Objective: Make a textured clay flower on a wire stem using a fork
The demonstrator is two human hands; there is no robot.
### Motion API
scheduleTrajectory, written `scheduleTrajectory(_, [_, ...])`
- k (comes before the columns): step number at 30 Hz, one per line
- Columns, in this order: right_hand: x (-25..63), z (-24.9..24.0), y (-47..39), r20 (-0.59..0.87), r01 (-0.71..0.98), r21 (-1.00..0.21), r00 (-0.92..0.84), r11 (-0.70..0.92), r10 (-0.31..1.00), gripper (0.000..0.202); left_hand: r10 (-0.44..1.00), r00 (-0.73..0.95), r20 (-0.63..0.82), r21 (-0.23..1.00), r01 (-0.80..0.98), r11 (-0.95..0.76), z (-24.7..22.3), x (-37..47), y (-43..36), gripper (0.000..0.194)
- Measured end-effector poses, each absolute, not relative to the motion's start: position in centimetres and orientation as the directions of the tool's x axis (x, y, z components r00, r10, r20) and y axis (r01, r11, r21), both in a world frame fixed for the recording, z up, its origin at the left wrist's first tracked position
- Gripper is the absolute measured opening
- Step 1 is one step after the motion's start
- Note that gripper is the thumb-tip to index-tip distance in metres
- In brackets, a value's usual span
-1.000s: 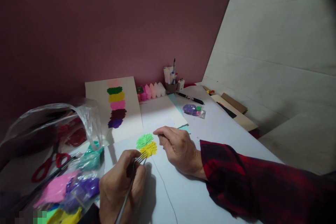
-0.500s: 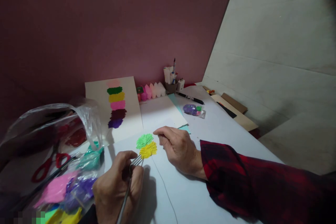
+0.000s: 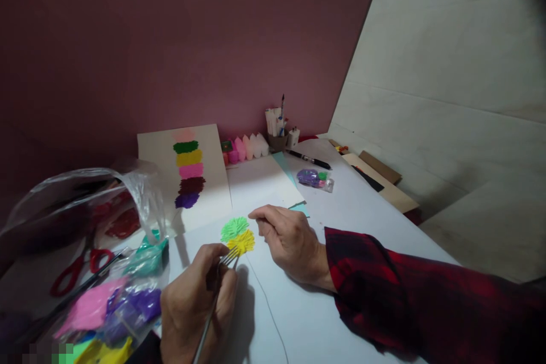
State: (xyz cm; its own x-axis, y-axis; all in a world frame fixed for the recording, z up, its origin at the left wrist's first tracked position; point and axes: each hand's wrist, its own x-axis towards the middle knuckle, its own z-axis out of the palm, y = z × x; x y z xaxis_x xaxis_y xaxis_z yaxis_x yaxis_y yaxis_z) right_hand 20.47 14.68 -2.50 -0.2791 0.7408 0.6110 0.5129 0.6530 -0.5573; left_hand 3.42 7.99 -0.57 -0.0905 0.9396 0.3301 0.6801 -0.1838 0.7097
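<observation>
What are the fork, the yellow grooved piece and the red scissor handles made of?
Fork: metal, probably steel; grey with a dull sheen, slim tines. Yellow grooved piece: likely soft modelling clay, matte, with pressed-looking ridges. Red scissor handles: look like smooth moulded plastic, evenly coloured.

I can't read any lettering, brand, number or sign from here — not one. The pale marks along the barrel of the dark pen, lying toward the far side of the table, are too small to make out — same with the small mark on the dark green patch to its left.
</observation>
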Motion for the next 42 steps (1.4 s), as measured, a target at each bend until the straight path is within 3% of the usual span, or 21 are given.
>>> scheduleTrajectory(5, [20.5,-2.5,14.7,0.607,0.517,-0.552,-0.288,0.654,0.741,0.027,0.947,-0.057,0.315,0.641,0.749,-0.168,-0.6,3.0,8.1,0.007])
scheduleTrajectory(10, [20.6,-2.6,14.7,0.605,0.521,-0.550,-0.289,0.652,0.742,0.026,0.914,-0.078,0.399,0.593,0.782,-0.192,-0.6,3.1,7.9,0.007])
scheduleTrajectory(17, [20.6,-2.6,14.7,0.601,0.528,-0.545,-0.295,0.651,0.743,0.028,0.892,-0.132,0.431,0.611,0.771,-0.181,-0.7,3.0,7.9,0.012])
scheduleTrajectory(24, [20.5,-2.6,14.7,0.606,0.521,-0.550,-0.290,0.653,0.741,0.027,0.924,-0.115,0.365,0.717,0.668,-0.200,-0.1,4.1,7.6,0.011])
scheduleTrajectory(32, [20.5,-2.6,14.7,0.606,0.522,-0.545,-0.295,0.655,0.739,0.027,0.943,-0.129,0.307,0.741,0.654,-0.152,-0.1,4.1,7.5,0.010])
scheduleTrajectory(42, [20.5,-2.5,14.7,0.613,0.511,-0.550,-0.291,0.661,0.735,0.027,0.950,-0.118,0.291,0.673,0.730,-0.115,-0.6,3.6,8.0,0.011])
